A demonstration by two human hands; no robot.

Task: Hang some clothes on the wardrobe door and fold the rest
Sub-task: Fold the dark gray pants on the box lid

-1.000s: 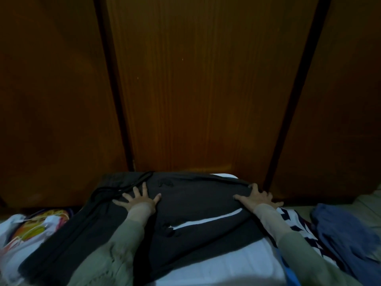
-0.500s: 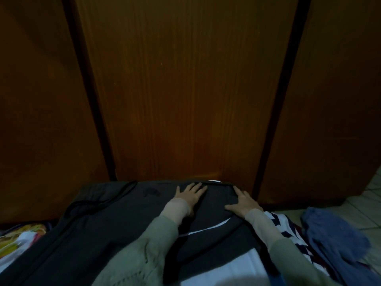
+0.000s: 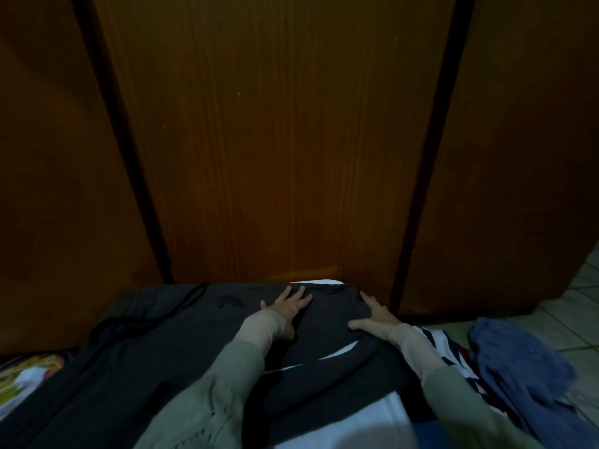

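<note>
Clothes were the whole business here, and I took them in from the biggest thing downward. The wardrobe door [image 3: 285, 140] filled most of the view, closed, brown wood, and nothing hung on the part I could see, so I judged the hanging part not yet done.

Below it the dark grey garment [image 3: 155, 361] lay spread flat at the foot of the door, its black drawstring [image 3: 136, 322] looping across the left side. Beneath it I saw a white fabric [image 3: 353, 419], and to the right a striped garment [image 3: 444, 345] and a crumpled blue garment [image 3: 525, 361] on the tiled floor [image 3: 577, 306]. A colourful bundle [image 3: 29, 374] sat at the far left. None of these looked folded; most of the task seemed left.

My left hand [image 3: 285, 307] pressed flat on the grey cloth near its far edge, fingers straight and spread. My right hand [image 3: 372, 317] rested just beside it, apart, fingers extended and holding nothing, thumb out. I read this as smoothing before a fold.
</note>
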